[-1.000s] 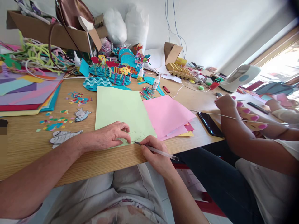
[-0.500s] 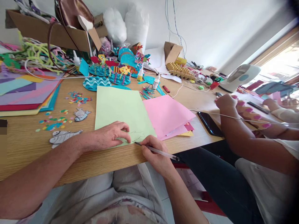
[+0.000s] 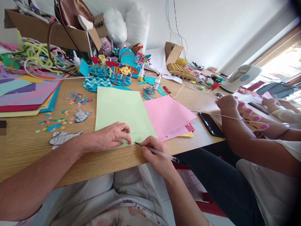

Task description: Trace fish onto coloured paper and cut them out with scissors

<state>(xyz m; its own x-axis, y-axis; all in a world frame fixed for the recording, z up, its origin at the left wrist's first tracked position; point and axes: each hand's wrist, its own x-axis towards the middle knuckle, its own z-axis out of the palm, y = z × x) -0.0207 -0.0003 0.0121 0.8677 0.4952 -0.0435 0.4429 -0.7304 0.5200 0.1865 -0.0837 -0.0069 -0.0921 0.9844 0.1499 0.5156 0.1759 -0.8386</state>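
Take the green sheet (image 3: 122,110) as my clock face, twelve toward the wall. Far out between nine and ten lies a stack of coloured paper (image 3: 28,97); beyond it, between ten and eleven, stands an open cardboard box (image 3: 54,36). Loose paper dots (image 3: 55,124) are scattered at nine. The striped fish cutout (image 3: 66,138) lies near eight, just beside the left forearm, and the grey-blue fish cutout (image 3: 81,116) lies at nine, nearer the sheet.

The left hand (image 3: 115,135) rests on the sheet around seven, fingers bent and a little spread, thumb apart from the index finger. Blue wavy stands (image 3: 97,83) with bright paper fish sit between eleven and twelve. Toward five, a faint pencil-thin outline (image 3: 138,137) shows on the green. There the right hand (image 3: 156,153) pinches a clear-barrelled pen (image 3: 162,153) between thumb and fingers, its tip touching the sheet near the bottom edge.

A white glue bottle (image 3: 156,83) stands toward one. At three, pink paper (image 3: 168,116) meets the sheet's side; farther out that way lie a black phone (image 3: 211,125) and another person's forearm (image 3: 231,119).
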